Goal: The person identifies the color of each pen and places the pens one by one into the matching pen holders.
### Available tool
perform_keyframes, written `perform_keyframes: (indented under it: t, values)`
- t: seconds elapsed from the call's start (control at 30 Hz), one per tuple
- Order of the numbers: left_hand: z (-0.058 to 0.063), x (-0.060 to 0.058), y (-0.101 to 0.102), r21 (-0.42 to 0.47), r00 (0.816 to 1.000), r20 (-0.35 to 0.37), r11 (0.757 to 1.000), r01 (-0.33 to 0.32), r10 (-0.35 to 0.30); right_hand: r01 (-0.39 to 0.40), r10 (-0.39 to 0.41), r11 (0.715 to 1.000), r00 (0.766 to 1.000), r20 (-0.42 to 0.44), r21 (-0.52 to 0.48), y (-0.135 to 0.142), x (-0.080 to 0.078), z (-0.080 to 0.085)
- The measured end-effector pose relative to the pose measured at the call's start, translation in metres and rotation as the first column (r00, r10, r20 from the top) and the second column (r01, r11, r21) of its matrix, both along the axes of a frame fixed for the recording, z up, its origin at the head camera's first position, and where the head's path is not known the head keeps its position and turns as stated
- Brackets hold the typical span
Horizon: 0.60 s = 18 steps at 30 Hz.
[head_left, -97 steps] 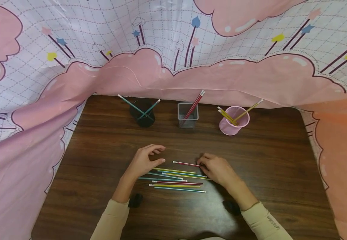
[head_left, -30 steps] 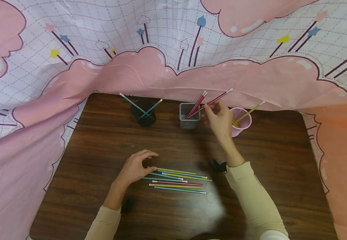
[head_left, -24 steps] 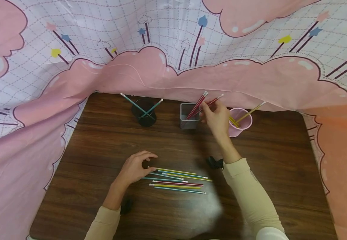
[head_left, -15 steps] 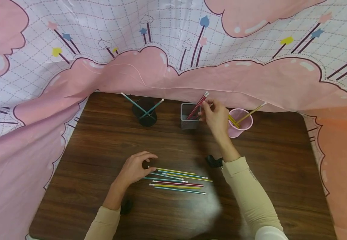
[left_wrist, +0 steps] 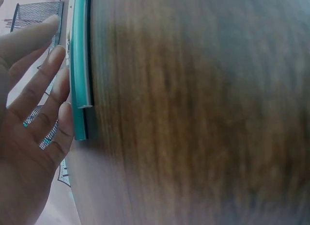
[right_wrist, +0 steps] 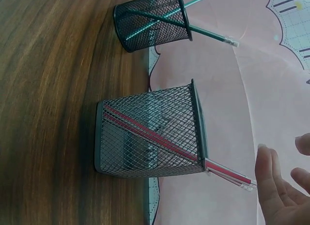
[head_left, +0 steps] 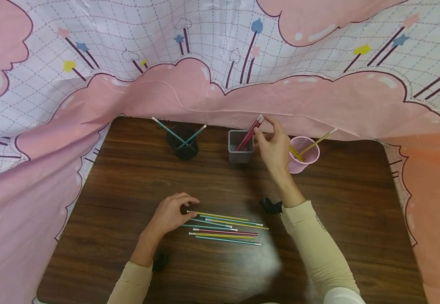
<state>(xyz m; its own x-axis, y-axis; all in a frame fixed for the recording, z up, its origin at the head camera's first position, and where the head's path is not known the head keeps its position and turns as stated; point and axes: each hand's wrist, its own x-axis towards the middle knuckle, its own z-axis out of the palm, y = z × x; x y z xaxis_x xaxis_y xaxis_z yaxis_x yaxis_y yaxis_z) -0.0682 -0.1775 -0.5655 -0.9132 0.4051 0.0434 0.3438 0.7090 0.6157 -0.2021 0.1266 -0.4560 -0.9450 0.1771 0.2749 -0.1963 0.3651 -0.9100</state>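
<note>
My right hand [head_left: 275,150] is beside the grey square mesh holder [head_left: 240,158], fingers spread and holding nothing. Its fingertips are close to the white eraser ends of the red pencils [head_left: 247,139] leaning in that holder. In the right wrist view the red pencils [right_wrist: 160,140] slant through the mesh, and the hand [right_wrist: 283,191] is just beyond their ends. My left hand [head_left: 168,214] rests low at the left ends of several loose pencils [head_left: 225,236], fingers relaxed. Teal pencils [left_wrist: 80,65] show next to its fingertips in the left wrist view.
A round black mesh cup [head_left: 185,155] with teal pencils stands left of the square holder. To the right, a pink mesh cup [head_left: 297,168] has yellow pencils, partly behind the right hand. All stand near the back edge of the brown table [head_left: 102,219], before a hanging patterned cloth [head_left: 148,97].
My right hand picked a red pencil off the table, carried it to the square holder and let it go inside. Its fingers have now spread. The left hand shifted slightly left and down.
</note>
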Motion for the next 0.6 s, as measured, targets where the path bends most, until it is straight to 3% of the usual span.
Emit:
perform_keyframes:
  t: [0.2, 0.4, 0.6]
  values:
    - [-0.003, -0.001, 0.0, -0.019, 0.999, -0.032, 1.0, 0.019, -0.02, -0.009, 0.01, 1.0, 0.998, -0.064, 0.015, 0.002, 0.005, -0.001]
    - [-0.004, -0.002, 0.001, -0.1, 0.998, -0.052, 0.995, 0.014, -0.019, -0.032, 0.037, 0.999, 0.994, -0.106, 0.044, 0.005, 0.014, -0.002]
    - [-0.004, -0.001, 0.003, -0.12, 0.999, -0.035, 0.993, -0.01, 0.006, -0.032, 0.039, 0.998, 0.992, -0.123, 0.057, 0.0, 0.03, 0.016]
